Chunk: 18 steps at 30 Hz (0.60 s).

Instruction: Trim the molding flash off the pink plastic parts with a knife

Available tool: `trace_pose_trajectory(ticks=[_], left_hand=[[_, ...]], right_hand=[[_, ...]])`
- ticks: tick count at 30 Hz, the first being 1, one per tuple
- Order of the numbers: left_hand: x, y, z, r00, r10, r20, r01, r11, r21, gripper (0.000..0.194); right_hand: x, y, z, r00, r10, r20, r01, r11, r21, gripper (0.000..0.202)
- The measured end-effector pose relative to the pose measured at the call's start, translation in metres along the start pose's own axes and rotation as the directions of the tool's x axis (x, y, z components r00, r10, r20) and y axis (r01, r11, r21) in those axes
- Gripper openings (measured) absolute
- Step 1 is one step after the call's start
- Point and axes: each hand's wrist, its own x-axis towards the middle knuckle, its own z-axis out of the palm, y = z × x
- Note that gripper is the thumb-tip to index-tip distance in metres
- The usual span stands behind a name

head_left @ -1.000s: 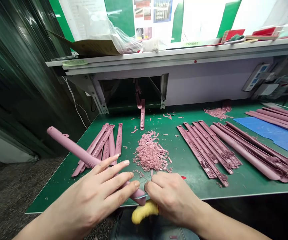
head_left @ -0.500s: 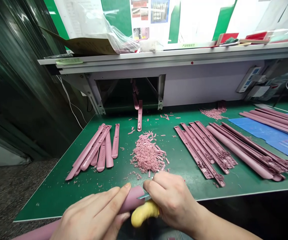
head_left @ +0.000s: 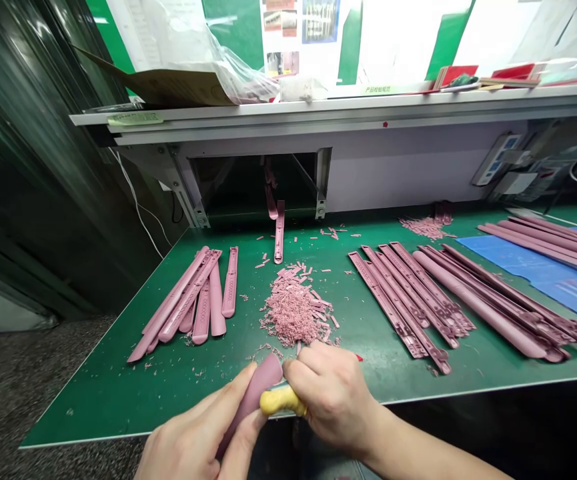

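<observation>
On the near side of the heap of shavings (head_left: 297, 317), in the head view, a pink piece (head_left: 253, 393) is held above the edge of the counter (head_left: 103, 400), its free end tilted up toward the heap. It is gripped along its length by the left hand (head_left: 193, 433), whose fingers are closed about it, the thumb pressed along the nearer side. The right hand (head_left: 335, 393) is placed just beside that end; its fingers are curled tight on a bladed tool (head_left: 281, 385), of which only a sliver can be seen. A yellow cover (head_left: 283, 400), apparently worn on the right thumb, is set against the piece. Whether the edge is biting cannot be told.

To the left of the heap, a bundle of pink parts (head_left: 191, 295) is laid out; to its right, a wider row of pink parts (head_left: 475, 303) is spread. Beyond it, a lone part (head_left: 279, 233) is seen.

The step in hand is judged to be the trimming of the rim at the piece's end. For the next move, a steady left grip and a light, shallow stroke along the rim are called for, with the covered thumb kept as a backing and the surface left ungouged.
</observation>
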Motion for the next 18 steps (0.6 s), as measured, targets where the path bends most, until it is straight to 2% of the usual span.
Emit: trace_pose_trajectory(ticks=[2, 3, 6, 9, 12, 14, 16, 17, 18], left_hand=[[0.009, -0.013, -0.007, 0.988, 0.136, 0.067, -0.136, 0.991, -0.004, 0.044], [0.014, -0.020, -0.012, 0.969, 0.221, 0.107, -0.223, 0.975, 0.005, 0.043], [0.030, -0.035, -0.032, 0.875, 0.425, 0.232, -0.441, 0.897, 0.017, 0.045], [0.044, -0.036, -0.048, 0.780, 0.522, 0.344, -0.562, 0.827, 0.021, 0.048], [0.053, -0.030, -0.055, 0.716, 0.561, 0.415, -0.636, 0.770, 0.056, 0.045], [0.056, -0.026, -0.055, 0.707, 0.573, 0.414, -0.654, 0.753, 0.074, 0.042], [0.053, -0.026, -0.052, 0.717, 0.573, 0.397, -0.651, 0.755, 0.085, 0.042], [0.049, -0.028, -0.050, 0.736, 0.567, 0.370, -0.637, 0.765, 0.096, 0.043], [0.043, -0.032, -0.048, 0.780, 0.547, 0.305, -0.601, 0.791, 0.118, 0.044]], right_hand=[[0.002, 0.008, -0.005, 0.998, -0.049, 0.034, 0.046, 0.995, 0.086, 0.053], [0.004, 0.012, -0.009, 0.995, -0.084, 0.059, 0.075, 0.987, 0.141, 0.056], [0.011, 0.023, -0.019, 0.969, -0.186, 0.164, 0.146, 0.963, 0.227, 0.063], [0.016, 0.028, -0.021, 0.928, -0.261, 0.267, 0.206, 0.954, 0.217, 0.057], [0.018, 0.025, -0.017, 0.900, -0.314, 0.303, 0.228, 0.931, 0.286, 0.053], [0.017, 0.019, -0.017, 0.915, -0.275, 0.295, 0.128, 0.891, 0.435, 0.050], [0.014, 0.013, -0.020, 0.930, -0.152, 0.335, -0.091, 0.787, 0.610, 0.045], [0.011, 0.012, -0.023, 0.922, -0.070, 0.380, -0.222, 0.709, 0.670, 0.042], [0.007, 0.013, -0.026, 0.900, 0.013, 0.436, -0.351, 0.615, 0.706, 0.041]])
